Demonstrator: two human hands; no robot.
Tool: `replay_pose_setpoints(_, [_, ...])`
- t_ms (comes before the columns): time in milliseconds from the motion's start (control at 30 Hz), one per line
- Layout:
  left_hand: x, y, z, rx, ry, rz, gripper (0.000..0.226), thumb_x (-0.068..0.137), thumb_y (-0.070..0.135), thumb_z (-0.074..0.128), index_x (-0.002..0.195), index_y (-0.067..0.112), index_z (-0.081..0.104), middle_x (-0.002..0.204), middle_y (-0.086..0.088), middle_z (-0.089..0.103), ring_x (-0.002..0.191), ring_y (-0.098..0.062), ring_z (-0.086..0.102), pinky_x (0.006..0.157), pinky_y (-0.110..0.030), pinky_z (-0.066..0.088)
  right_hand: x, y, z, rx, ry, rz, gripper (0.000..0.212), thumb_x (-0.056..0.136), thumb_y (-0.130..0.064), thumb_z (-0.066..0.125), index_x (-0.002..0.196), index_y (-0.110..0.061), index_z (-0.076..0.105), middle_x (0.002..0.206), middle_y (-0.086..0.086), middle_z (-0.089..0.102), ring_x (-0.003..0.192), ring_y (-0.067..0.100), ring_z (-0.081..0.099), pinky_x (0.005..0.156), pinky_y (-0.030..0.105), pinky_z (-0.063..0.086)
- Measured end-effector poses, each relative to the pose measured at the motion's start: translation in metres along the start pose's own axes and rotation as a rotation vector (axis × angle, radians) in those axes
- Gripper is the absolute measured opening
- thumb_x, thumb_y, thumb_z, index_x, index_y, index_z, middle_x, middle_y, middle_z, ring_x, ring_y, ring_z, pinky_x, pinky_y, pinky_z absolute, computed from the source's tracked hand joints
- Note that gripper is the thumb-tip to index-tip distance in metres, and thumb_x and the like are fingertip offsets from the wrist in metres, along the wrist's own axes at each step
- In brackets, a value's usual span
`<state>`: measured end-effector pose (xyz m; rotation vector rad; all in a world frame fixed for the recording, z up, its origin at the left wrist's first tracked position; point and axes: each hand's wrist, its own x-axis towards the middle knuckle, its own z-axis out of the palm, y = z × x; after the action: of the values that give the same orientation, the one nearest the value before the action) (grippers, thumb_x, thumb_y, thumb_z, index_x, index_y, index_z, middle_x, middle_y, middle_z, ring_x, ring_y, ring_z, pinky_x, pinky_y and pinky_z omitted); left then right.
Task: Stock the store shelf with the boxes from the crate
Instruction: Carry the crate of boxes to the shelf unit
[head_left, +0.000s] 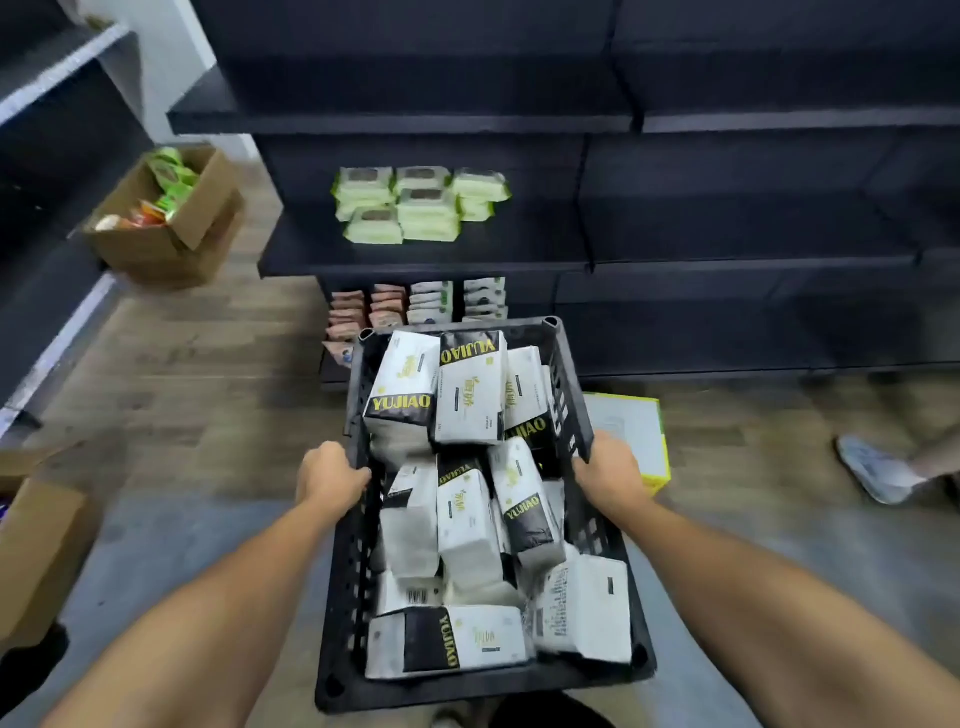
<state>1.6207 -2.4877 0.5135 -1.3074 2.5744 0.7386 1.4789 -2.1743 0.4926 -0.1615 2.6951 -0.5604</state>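
A black plastic crate (358, 613) is held up in front of me, filled with several white and black packs marked YUJIAO (470, 395). My left hand (330, 480) grips the crate's left rim, fingers curled over the edge. My right hand (608, 467) grips the right rim the same way. Beyond the crate stands the dark store shelf (431, 257). Its middle board carries several pale green packs (421, 205), and stacks of brown and white packs (415, 306) fill the bottom level.
An open cardboard box (166, 228) with colourful packets sits on the wood floor at left. Another cardboard box (36, 540) is at the left edge. A yellow-edged box (639, 436) lies under the crate's right side. A person's shoe (872, 470) shows at right.
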Motion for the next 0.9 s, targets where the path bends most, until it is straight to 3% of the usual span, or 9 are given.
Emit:
replay_pose_setpoints(133, [0.040,0.058,0.016,0.053,-0.044,0.107,0.029,0.077,0.024,0.074,0.067,0.002,0.059,0.076,-0.017,0.065,0.079,-0.036,0.063,0.061,-0.031,0.041,0.034,0.024,-0.013,0.037,0.048,0.095,0.029,0.094,-0.024,0.058,0.109,-0.001,0.052,0.107,0.021,0.064,0.102,0.039,0.061,0.079,0.040,0.048])
replay_pose_setpoints(333, [0.082,0.150,0.035,0.146,-0.127,0.218,0.030,0.077,0.025,0.074,0.064,0.003,0.059,0.069,-0.013,0.064,0.073,-0.033,0.063,0.061,-0.034,0.048,0.074,0.060,-0.046,0.068,0.088,0.201,0.028,0.096,-0.024,0.056,0.110,0.000,0.050,0.108,0.022,0.063,0.106,0.039,0.059,0.079,0.040,0.047])
replay_pose_setpoints(433, [0.095,0.199,0.044,0.202,-0.142,0.310,0.031,0.080,0.025,0.074,0.067,0.000,0.060,0.064,-0.011,0.061,0.067,-0.030,0.059,0.057,-0.031,0.040,0.086,0.079,-0.064,0.121,0.126,0.279,0.028,0.095,-0.023,0.057,0.108,0.001,0.050,0.105,0.023,0.063,0.103,0.041,0.060,0.080,0.042,0.048])
replay_pose_setpoints(600, [0.116,0.271,0.064,0.278,-0.192,0.423,0.030,0.081,0.028,0.073,0.068,0.006,0.056,0.070,-0.012,0.064,0.069,-0.030,0.060,0.056,-0.032,0.043,0.096,0.105,-0.087,0.176,0.185,0.408,0.027,0.095,-0.023,0.058,0.107,0.000,0.052,0.106,0.024,0.063,0.102,0.041,0.061,0.084,0.044,0.049])
replay_pose_setpoints(800, [0.129,0.345,0.091,0.351,-0.217,0.578,0.028,0.082,0.024,0.073,0.071,0.004,0.059,0.059,-0.005,0.054,0.052,-0.017,0.049,0.045,-0.028,0.033,0.101,0.132,-0.103,0.232,0.244,0.560,0.026,0.096,-0.023,0.057,0.107,0.000,0.050,0.108,0.023,0.063,0.101,0.040,0.062,0.082,0.040,0.049])
replay_pose_setpoints(900, [0.134,0.375,0.107,0.385,-0.249,0.648,0.028,0.084,0.024,0.073,0.071,0.004,0.059,0.058,-0.005,0.053,0.052,-0.018,0.048,0.045,-0.029,0.033,0.099,0.141,-0.104,0.279,0.267,0.645,0.026,0.096,-0.023,0.056,0.107,0.000,0.049,0.108,0.023,0.063,0.101,0.040,0.062,0.080,0.041,0.050])
